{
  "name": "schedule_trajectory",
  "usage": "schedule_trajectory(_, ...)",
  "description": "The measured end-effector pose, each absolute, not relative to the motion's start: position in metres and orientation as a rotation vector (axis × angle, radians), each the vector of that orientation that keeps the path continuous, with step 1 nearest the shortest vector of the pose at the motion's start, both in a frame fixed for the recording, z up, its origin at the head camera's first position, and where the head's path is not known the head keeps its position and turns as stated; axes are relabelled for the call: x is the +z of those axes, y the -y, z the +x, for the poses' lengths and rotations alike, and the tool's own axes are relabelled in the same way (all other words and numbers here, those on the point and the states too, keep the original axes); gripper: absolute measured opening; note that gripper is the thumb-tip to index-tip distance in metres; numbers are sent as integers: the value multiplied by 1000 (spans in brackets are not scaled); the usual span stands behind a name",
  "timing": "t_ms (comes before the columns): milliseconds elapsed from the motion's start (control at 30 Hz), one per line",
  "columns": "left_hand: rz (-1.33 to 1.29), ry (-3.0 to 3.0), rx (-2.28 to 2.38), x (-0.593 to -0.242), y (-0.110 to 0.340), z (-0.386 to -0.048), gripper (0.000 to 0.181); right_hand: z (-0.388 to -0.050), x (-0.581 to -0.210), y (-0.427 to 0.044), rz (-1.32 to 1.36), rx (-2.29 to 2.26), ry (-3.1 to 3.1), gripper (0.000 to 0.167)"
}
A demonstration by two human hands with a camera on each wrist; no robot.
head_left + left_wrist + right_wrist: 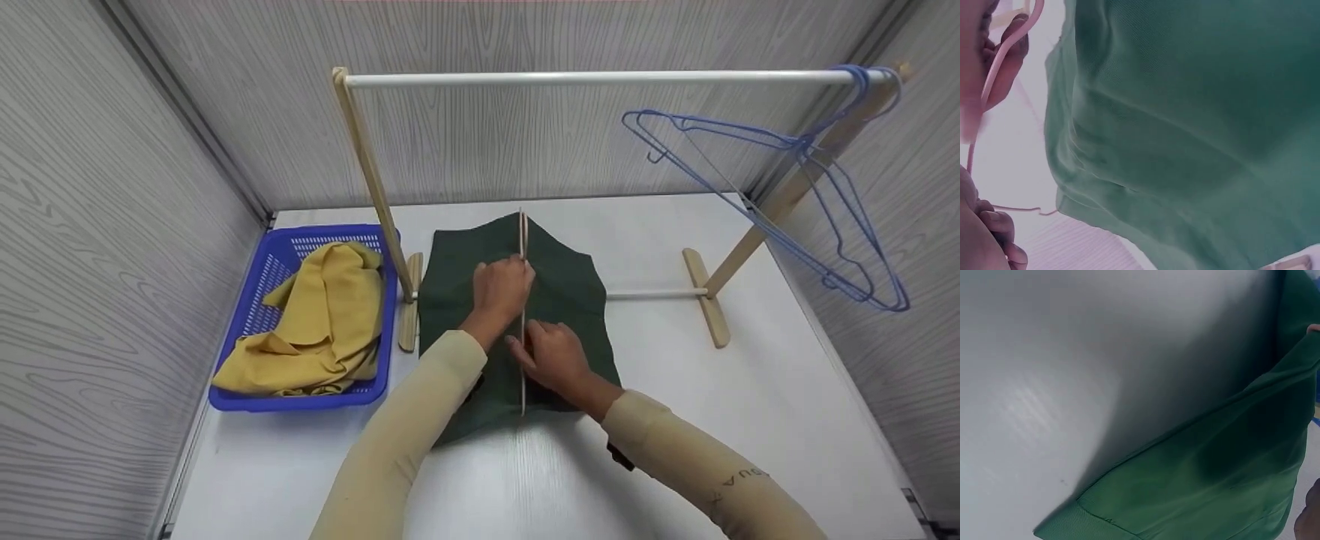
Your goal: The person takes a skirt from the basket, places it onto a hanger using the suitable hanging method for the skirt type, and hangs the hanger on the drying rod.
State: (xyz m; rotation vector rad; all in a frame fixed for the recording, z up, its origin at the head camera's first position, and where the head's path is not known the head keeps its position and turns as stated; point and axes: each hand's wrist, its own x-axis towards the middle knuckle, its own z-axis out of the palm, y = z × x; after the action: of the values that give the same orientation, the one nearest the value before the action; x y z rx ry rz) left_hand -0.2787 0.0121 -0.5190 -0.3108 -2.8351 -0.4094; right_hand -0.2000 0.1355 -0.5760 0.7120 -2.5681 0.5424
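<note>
A dark green cloth garment (pixel 566 281) hangs draped over a thin pale pink hanger (pixel 523 390), seen nearly edge-on in the head view. My left hand (pixel 502 286) grips the hanger toward its far part, fingers curled. Closer to me, my right hand (pixel 559 358) holds the hanger wire, thumb and fingers about it. In the left wrist view, the pink hanger (pixel 1008 45) runs past curled fingers beside the spread green garment (pixel 1185 124). The right wrist view shows the garment's lower edge (pixel 1207 478) above the white table; most of the right hand is hidden there.
A blue basket (pixel 392 330) with yellow cloth (pixel 330 315) stands at the left. Behind the garment rises a wooden rack with a white rail (pixel 585 78). Several blue hangers (pixel 806 142) hang at its right end. White table surface (pixel 675 435) lies to the right.
</note>
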Motion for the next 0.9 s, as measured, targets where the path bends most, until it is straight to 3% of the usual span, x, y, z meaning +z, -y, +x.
schedule_trajectory(333,-372,2644,-617,-503,-1,-283,38,-202,-557,-133,509,629,2589,28)
schedule_trajectory(900,-549,2567,-239,-518,70,-273,43,-220,-532,-169,588,487,2579,31)
